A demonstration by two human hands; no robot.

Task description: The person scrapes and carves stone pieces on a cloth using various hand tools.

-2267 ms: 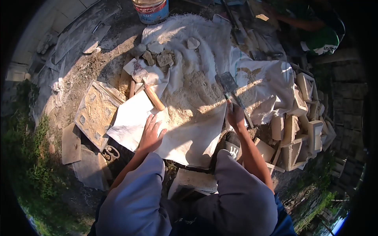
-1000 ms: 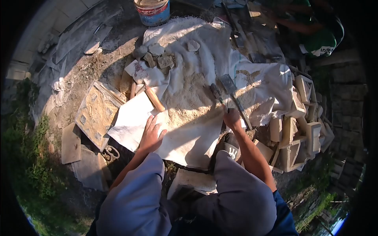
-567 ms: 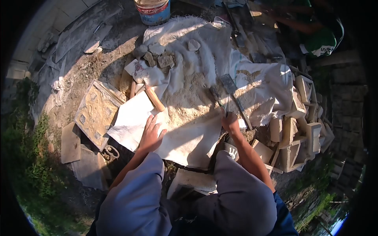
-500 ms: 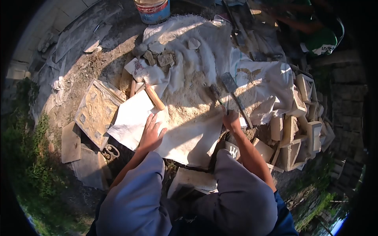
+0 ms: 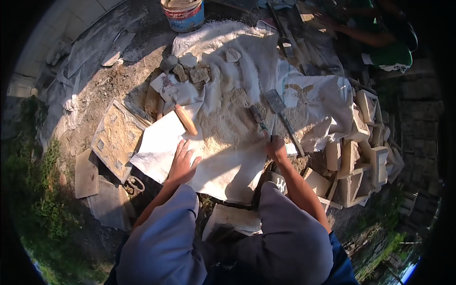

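My left hand [image 5: 182, 164] lies flat with its fingers apart on the white sack cloth [image 5: 228, 178]. Beyond its fingertips is a rounded wooden handle [image 5: 186, 120]. My right hand [image 5: 275, 148] is closed around the near end of a narrow, dusty, dark-bladed tool [image 5: 258, 116]; its exact kind is unclear. The blade points away from me over pale powder [image 5: 221, 126] spread on the cloth. Just right of it rests a tool with a flat rectangular head [image 5: 274, 100] and a long handle.
Stones [image 5: 199, 74] lie on the cloth's far left. A crusted slab [image 5: 116, 135] sits left, a paint bucket [image 5: 184, 16] at the back. Pale box-like blocks [image 5: 363, 164] are heaped right. At the far right another person's arm [image 5: 358, 34] reaches in.
My right hand and its tool have shifted slightly left, and the blade has moved a little off the flat-headed tool. My left hand stays in place. The other person's arm has moved.
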